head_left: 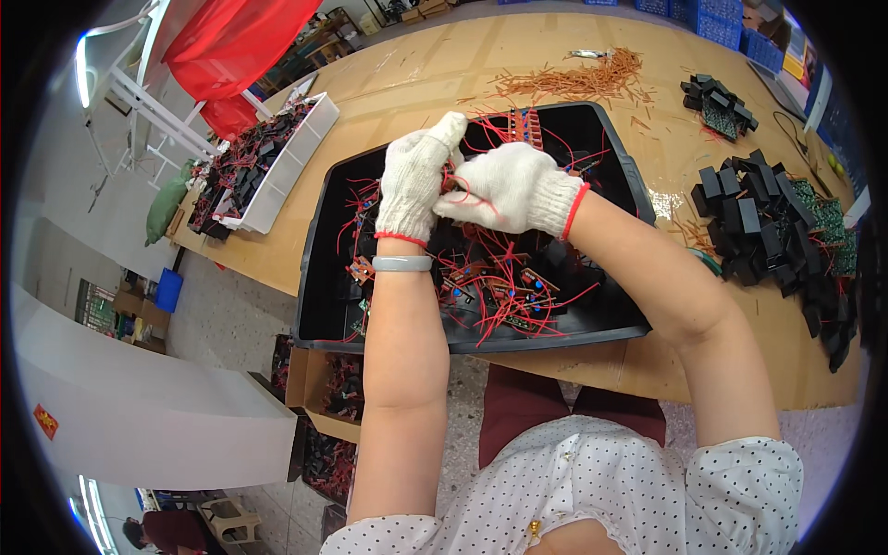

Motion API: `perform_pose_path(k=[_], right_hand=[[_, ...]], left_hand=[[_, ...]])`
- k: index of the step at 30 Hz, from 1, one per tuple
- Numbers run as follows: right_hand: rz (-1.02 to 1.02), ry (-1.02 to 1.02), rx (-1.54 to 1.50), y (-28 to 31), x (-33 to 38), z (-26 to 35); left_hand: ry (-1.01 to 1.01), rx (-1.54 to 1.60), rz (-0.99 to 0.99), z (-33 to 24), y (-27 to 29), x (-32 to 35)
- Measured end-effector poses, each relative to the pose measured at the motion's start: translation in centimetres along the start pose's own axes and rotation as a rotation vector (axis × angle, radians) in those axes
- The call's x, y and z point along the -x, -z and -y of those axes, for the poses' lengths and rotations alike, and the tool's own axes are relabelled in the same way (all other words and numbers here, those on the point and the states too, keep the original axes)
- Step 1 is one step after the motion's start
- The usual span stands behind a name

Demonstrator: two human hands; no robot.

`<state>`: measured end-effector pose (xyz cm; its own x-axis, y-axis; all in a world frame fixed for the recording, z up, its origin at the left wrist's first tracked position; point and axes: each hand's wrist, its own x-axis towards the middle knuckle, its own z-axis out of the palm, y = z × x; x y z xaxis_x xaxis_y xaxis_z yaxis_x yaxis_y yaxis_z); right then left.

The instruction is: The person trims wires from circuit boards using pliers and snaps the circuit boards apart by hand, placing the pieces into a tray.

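Observation:
My left hand and my right hand, both in white knitted gloves with red cuff edges, meet above a black tray. Their fingers are closed around red wires that show in the gap between them. Whether a small circuit board is attached to those wires is hidden by the gloves. Beneath my hands the tray holds many small circuit boards with red wires and blue parts. Just beyond my right hand, a strip of joined boards lies at the tray's far side.
A white bin of black, red-wired parts stands at the left. Thin brown strips lie scattered beyond the tray. Black housings and green circuit boards are piled at the right. Below the table edge sits a filled cardboard box.

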<state>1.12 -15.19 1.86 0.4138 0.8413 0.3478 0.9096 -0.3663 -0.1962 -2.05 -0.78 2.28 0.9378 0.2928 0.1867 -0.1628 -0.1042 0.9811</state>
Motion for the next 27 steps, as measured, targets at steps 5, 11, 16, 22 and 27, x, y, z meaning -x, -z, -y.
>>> perform_pose_path(k=[5, 11, 16, 22, 27], right_hand=[[0.059, -0.169, -0.064, 0.7, 0.0, 0.4], [-0.063, -0.188, -0.158, 0.1, 0.1, -1.2], [-0.054, -0.183, -0.147, 0.0, 0.2, -1.0], [-0.108, -0.107, -0.171, -1.1, 0.0, -1.8], [-0.097, -0.194, -0.273, -0.7, 0.2, -1.6]], left_hand=[[-0.072, -0.193, -0.088, -1.0, -0.1, 0.6], [-0.079, -0.032, -0.103, 0.1, 2.4, -0.2], [0.013, 0.012, 0.071, 0.5, 3.1, -0.3], [-0.060, -0.368, 0.222, -0.5, 2.6, 0.3], [0.009, -0.164, 0.185, -1.0, 2.2, 1.1]])
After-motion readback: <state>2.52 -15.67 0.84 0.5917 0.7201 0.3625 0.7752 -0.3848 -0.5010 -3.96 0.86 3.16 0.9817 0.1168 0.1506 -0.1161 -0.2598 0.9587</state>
